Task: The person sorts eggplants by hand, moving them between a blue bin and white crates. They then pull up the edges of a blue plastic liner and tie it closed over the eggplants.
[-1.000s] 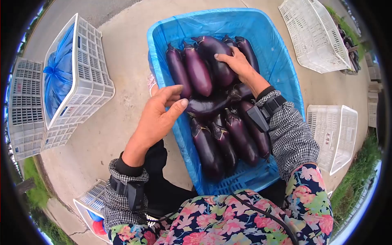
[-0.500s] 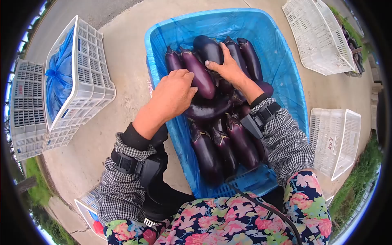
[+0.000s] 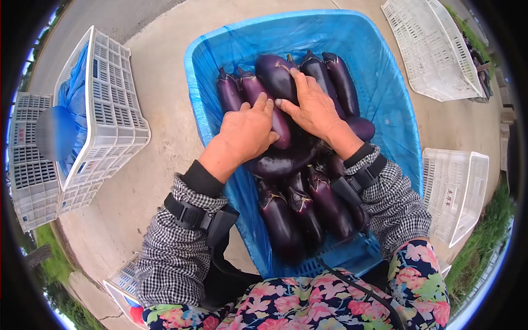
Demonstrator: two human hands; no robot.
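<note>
My left hand [image 3: 243, 132] lies over a reddish-purple eggplant [image 3: 281, 131], its fingers stretched flat across the upper side and the thumb apart. With thumb and fingers spread, my right hand [image 3: 319, 113] grips the lower end of a plump dark eggplant [image 3: 275, 74] beside it. Both eggplants are in a blue crate [image 3: 220, 47] lined with thin blue plastic. A curved eggplant [image 3: 283, 160] lies crosswise below my hands. Nearer me, several more eggplants [image 3: 280, 225] lie side by side, stems pointing away. My hands hide parts of the middle ones.
White slatted crates [image 3: 118, 99] stand on the concrete at left, one holding a blue plastic bag [image 3: 74, 91]. Other white crates [image 3: 432, 52] are at upper right and right. A cable [image 3: 357, 283] hangs over my floral clothing. A blurred round blue patch covers part of the left crates.
My left hand has moved right and its fingers have straightened onto the reddish-purple eggplant. My right hand has shifted slightly down, and the plump eggplant has turned a little under it.
</note>
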